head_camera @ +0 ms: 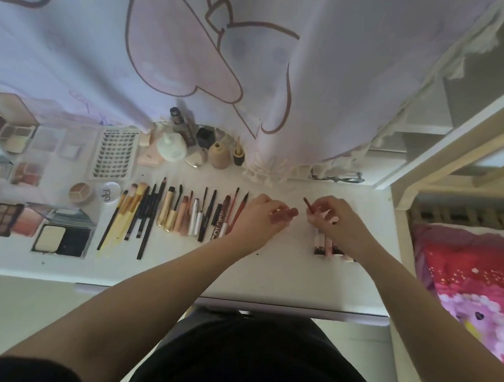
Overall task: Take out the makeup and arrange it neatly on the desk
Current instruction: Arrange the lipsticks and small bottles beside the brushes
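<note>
Across the middle of the frame the white tabletop (pixel 284 268) ran from the left edge to a white bed frame (pixel 402 198) at the right, and its front edge lay just above the person's dark lap. A bare patch of it stayed free between the two forearms. At the back, a pale curtain (pixel 193 56) hung down to the tabletop and partly hid the bottles (pixel 171 148) behind it. Palettes (pixel 1 217) at the left were cut by the frame edge. A row of brushes and pencils (pixel 168 212) lay side by side left of centre. The left hand (pixel 261 217) had curled fingers pinching a small reddish piece, too blurred to name. The right hand (pixel 335 221) pinched a thin brown pencil (pixel 308 205), and covered some small tubes (pixel 322 247) beneath it.
</note>
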`<action>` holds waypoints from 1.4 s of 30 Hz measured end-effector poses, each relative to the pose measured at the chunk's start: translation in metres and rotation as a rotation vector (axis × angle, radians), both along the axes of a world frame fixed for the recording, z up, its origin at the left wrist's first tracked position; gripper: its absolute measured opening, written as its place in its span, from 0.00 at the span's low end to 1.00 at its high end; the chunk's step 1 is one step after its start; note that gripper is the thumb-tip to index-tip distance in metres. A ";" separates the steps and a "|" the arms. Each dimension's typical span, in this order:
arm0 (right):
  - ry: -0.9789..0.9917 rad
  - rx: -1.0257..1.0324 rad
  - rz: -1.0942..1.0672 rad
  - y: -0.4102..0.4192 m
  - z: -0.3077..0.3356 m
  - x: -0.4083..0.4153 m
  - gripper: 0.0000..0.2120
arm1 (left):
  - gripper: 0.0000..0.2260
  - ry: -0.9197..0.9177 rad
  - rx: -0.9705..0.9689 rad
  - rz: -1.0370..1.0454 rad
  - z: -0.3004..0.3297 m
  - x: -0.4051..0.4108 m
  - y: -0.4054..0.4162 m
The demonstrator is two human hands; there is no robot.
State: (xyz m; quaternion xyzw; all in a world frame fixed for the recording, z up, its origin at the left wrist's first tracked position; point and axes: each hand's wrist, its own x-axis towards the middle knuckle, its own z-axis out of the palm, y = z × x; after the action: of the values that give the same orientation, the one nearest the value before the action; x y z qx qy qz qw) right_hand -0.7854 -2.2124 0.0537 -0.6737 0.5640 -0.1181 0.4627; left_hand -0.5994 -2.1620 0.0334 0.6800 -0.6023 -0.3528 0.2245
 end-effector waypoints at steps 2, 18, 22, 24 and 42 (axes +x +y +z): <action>0.059 -0.096 -0.015 -0.009 -0.012 0.010 0.08 | 0.11 -0.029 -0.041 0.024 -0.004 -0.006 -0.010; 0.306 -0.162 0.207 -0.032 -0.027 0.009 0.13 | 0.16 -0.310 -0.032 0.102 -0.022 -0.005 -0.015; 0.386 -0.154 0.237 -0.031 -0.008 -0.014 0.11 | 0.10 -0.182 -0.107 0.189 -0.009 -0.010 0.014; 0.434 -0.102 0.262 -0.026 -0.005 -0.012 0.11 | 0.10 -0.117 0.018 0.099 -0.004 -0.033 0.018; 0.210 0.387 0.187 -0.003 0.011 0.017 0.23 | 0.11 -0.154 0.108 -0.095 0.001 -0.039 0.037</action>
State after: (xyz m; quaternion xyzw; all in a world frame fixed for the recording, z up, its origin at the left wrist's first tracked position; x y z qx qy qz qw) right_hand -0.7680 -2.2151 0.0651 -0.6304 0.5563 0.1062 0.5310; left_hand -0.6386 -2.1246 0.0342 0.6870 -0.6294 -0.3415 0.1237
